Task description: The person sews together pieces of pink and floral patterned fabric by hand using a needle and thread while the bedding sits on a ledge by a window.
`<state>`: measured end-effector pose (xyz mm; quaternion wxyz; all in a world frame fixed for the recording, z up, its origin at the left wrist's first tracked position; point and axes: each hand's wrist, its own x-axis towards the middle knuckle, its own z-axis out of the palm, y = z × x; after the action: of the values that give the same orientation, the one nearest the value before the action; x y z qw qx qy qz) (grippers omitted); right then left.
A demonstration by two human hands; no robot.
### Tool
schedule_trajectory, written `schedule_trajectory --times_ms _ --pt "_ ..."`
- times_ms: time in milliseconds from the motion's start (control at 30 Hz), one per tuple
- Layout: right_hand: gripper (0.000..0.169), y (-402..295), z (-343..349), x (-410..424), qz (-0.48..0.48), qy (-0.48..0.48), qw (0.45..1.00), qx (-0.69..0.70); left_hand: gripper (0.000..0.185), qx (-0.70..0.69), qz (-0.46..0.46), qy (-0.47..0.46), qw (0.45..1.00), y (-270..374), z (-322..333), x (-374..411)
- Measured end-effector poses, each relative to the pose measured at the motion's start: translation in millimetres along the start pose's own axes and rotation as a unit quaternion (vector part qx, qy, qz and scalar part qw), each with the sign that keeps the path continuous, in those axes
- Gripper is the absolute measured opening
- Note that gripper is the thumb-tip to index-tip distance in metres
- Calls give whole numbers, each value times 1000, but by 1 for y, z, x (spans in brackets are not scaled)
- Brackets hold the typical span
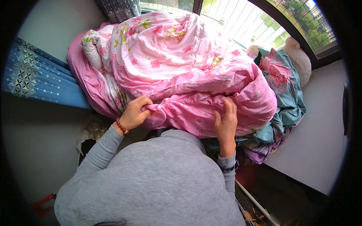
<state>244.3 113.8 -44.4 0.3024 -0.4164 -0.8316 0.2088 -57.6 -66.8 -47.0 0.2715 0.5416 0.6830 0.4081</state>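
Note:
A pink and white floral quilt cover (158, 62) is heaped before me, bulky and wrinkled, with a gathered pink edge along its near side. My left hand (135, 112), with a red bead bracelet at the wrist, pinches a twisted fold of that edge between thumb and fingers. To the right, my right hand (227, 120) lies on the near pink face of the cover. Its fingertips press at the gathered seam and its thumb is apart; whether cloth is caught between them is hard to see.
A blue curtain (51, 73) hangs at the left, and a barred window (240, 19) runs behind the heap. Teal bedding (292, 101) and a pale plush toy (299, 62) lie at the right, beside a white surface (316, 135). A white pole (256, 202) is low on the right.

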Motion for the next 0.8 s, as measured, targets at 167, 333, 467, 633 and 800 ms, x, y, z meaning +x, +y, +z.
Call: schedule_trajectory --times_ms 167,333,467,633,800 --pt "53 83 16 27 114 -21 990 -75 18 87 -73 69 991 -7 -27 -45" --pt "35 104 3 44 120 -24 992 19 16 235 7 89 968 -38 -26 -83" --pt "37 109 -20 51 155 25 987 24 8 211 -149 148 955 -55 -59 -104" --pt "38 108 -27 50 168 46 975 140 10 305 -197 145 920 -63 -66 -105" --pt "38 100 -57 51 186 4 943 277 18 296 -207 131 923 -69 -81 -81"
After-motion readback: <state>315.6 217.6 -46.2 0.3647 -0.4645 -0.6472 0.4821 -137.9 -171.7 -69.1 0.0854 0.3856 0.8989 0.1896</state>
